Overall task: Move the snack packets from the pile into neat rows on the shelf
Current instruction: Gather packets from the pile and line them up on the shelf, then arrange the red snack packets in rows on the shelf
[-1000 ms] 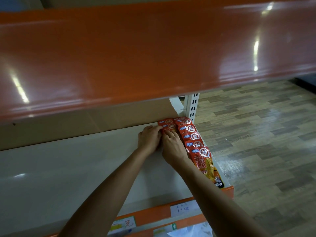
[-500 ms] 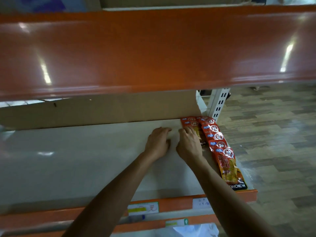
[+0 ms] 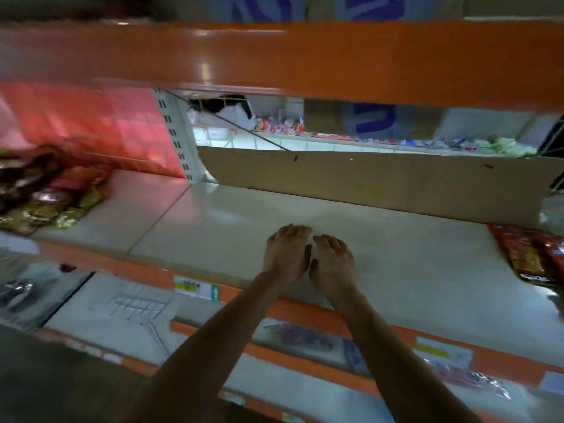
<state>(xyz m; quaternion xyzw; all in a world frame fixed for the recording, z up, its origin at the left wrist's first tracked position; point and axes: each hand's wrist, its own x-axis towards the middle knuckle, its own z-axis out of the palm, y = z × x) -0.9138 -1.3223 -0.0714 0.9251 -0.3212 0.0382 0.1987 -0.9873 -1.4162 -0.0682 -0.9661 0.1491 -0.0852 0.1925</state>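
A person's left hand (image 3: 287,254) and right hand (image 3: 334,264) sit side by side, palms down, over the middle of a pale shelf (image 3: 396,239), thumbs nearly meeting. The fingers (image 3: 297,232) of both hands are loosely bent with their tips turned down toward the shelf. They hold nothing, and motion blur hides whether the tips touch the surface. A row (image 3: 531,254) of red and orange snack packets lies flat at the far right end of the same shelf, running from its back toward its front edge. It is well apart from the right hand, with bare shelf between them. At the far left a loose pile (image 3: 39,196) of gold and dark packets lies on the next section, well apart from the left hand and beyond the seam where the two sections meet. A brown cardboard sheet (image 3: 381,181) stands along the back of the shelf behind the hands, and a glossy orange beam (image 3: 335,62) crosses the frame above. A slotted white post (image 3: 175,135) rises at the back left beside a red panel (image 3: 91,123). On the shelf's orange front lip, below the left forearm, is a yellow and green label (image 3: 195,288), and lower shelves with blurred goods show beneath.
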